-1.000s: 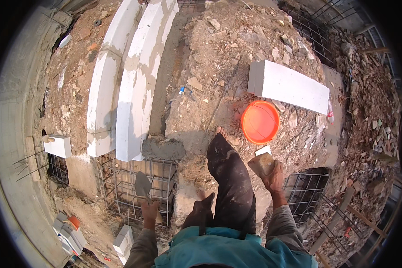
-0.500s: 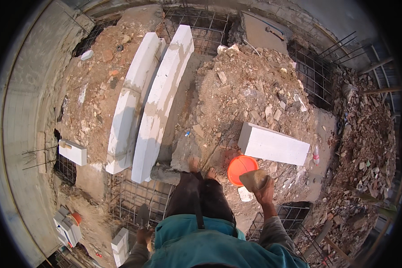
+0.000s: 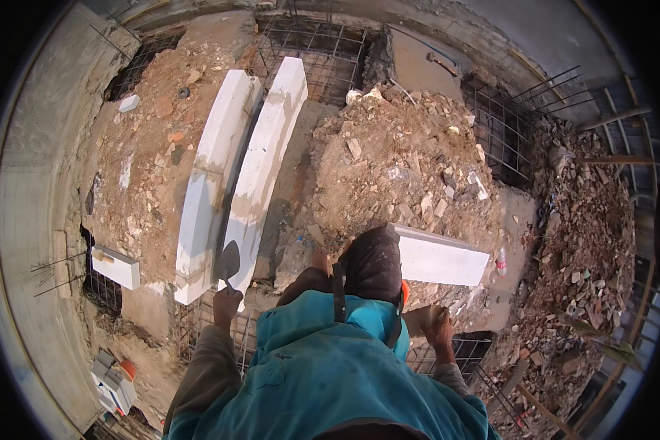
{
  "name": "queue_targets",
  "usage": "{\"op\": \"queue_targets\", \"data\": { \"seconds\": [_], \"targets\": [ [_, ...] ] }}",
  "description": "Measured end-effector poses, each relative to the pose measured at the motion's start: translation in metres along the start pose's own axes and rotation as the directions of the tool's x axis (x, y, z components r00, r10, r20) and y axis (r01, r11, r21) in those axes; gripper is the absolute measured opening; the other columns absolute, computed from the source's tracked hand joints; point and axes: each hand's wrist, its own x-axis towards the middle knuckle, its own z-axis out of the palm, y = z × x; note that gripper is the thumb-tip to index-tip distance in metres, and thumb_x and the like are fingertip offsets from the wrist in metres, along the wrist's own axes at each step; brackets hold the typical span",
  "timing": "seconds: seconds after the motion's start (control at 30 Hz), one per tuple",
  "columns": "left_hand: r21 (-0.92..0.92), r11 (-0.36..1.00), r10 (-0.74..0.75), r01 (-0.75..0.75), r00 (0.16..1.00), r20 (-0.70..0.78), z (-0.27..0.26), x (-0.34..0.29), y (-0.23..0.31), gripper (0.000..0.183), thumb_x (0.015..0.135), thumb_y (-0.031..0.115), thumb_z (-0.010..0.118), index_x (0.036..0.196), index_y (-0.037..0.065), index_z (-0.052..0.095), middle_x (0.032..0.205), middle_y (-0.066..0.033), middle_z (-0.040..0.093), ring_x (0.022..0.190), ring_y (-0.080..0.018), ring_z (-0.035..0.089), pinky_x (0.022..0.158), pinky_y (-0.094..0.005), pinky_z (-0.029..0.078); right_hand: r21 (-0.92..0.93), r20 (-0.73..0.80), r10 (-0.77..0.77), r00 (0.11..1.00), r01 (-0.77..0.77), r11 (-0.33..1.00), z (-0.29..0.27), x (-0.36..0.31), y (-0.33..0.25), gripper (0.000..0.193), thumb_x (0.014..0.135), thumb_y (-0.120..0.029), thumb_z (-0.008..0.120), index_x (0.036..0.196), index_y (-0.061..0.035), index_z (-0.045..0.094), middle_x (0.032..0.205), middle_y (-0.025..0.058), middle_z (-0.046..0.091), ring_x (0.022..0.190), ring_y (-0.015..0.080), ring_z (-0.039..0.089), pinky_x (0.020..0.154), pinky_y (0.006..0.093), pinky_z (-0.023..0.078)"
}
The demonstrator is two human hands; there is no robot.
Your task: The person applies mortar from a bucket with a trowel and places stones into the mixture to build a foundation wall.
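Note:
My left hand [image 3: 227,306] is closed round the handle of a pointed trowel [image 3: 229,261], whose blade overlaps the near end of the right-hand row of white blocks [image 3: 271,150]. Beside it runs another row of white blocks [image 3: 205,180], stained with grey-brown mortar. On my other side, my right hand [image 3: 440,331] grips a tan, mortar-crusted container [image 3: 418,320], partly hidden by my teal shirt. Just a sliver of the orange bucket [image 3: 405,293] shows past my raised knee. Beyond that knee lies a single long white block [image 3: 444,257].
Steel rebar mesh [image 3: 312,48] lines pits at the far end, with another rebar pit [image 3: 500,128] at right. Broken rubble [image 3: 389,161] covers the ground. A smaller white block [image 3: 115,268] lies left. A plastic bottle [image 3: 501,262] stands or lies near the long block.
My left hand has lifted the trowel forward to the near block end. My right hand has drawn back with the container. My knee has risen and now hides most of the bucket.

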Motion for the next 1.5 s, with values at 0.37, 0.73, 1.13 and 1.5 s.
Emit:
{"op": "queue_targets", "data": {
  "seconds": [0.37, 0.73, 1.13, 1.5],
  "targets": [
    [0.163, 0.982, -0.107, 0.099, 0.993, 0.042, 0.076, 0.069, 0.178, 0.025, 0.074, 0.022, 0.067, 0.085, 0.000, 0.070, 0.074, -0.0151, 0.069, 0.067, -0.0257, 0.066, 0.066, -0.0375, 0.050, -0.145, 0.366, -0.340, 0.866, 0.414, 0.898, -0.037, 0.224, 0.013, 0.092, 0.064, -0.033, 0.085, 0.130, 0.0011, 0.032, 0.122, 0.0214, 0.055, 0.105, 0.0418, 0.058, 0.092, 0.0468, 0.047],
    [0.484, 0.865, 0.018, -0.134, 0.971, 0.237, 0.154, 0.112, 0.355, 0.027, 0.072, 0.027, 0.063, 0.075, 0.000, 0.063, 0.080, -0.0201, 0.065, 0.078, -0.0390, 0.063, 0.069, -0.0494, 0.049, 0.010, 0.090, -0.209, 0.974, 0.209, 0.978, -0.273, 0.481, -0.137, 0.108, 0.066, -0.020, 0.083, 0.146, 0.0001, 0.014, 0.129, 0.0270, 0.047, 0.118, 0.0460, 0.047, 0.102, 0.0479, 0.040],
    [0.185, 0.914, -0.387, 0.360, 0.912, 0.135, 0.217, 0.139, 0.486, 0.033, 0.066, 0.030, 0.067, 0.071, -0.003, 0.065, 0.068, -0.0213, 0.063, 0.067, -0.0337, 0.062, 0.066, -0.0443, 0.046, 0.095, -0.140, -0.349, 0.926, 0.364, 0.927, -0.441, 0.579, -0.284, 0.097, 0.066, -0.020, 0.080, 0.145, -0.0003, 0.026, 0.133, 0.0297, 0.043, 0.121, 0.0454, 0.044, 0.103, 0.0466, 0.038],
    [-0.231, 0.795, -0.567, 0.561, 0.823, 0.049, 0.337, 0.103, 0.520, 0.029, 0.070, 0.027, 0.067, 0.071, -0.003, 0.064, 0.067, -0.0192, 0.064, 0.062, -0.0279, 0.062, 0.062, -0.0408, 0.047, -0.198, 0.097, -0.606, 0.790, 0.612, 0.766, -0.498, 0.731, -0.410, 0.098, 0.064, -0.016, 0.080, 0.146, -0.0048, 0.028, 0.127, 0.0262, 0.046, 0.118, 0.0433, 0.048, 0.100, 0.0472, 0.042]
  ]
}}
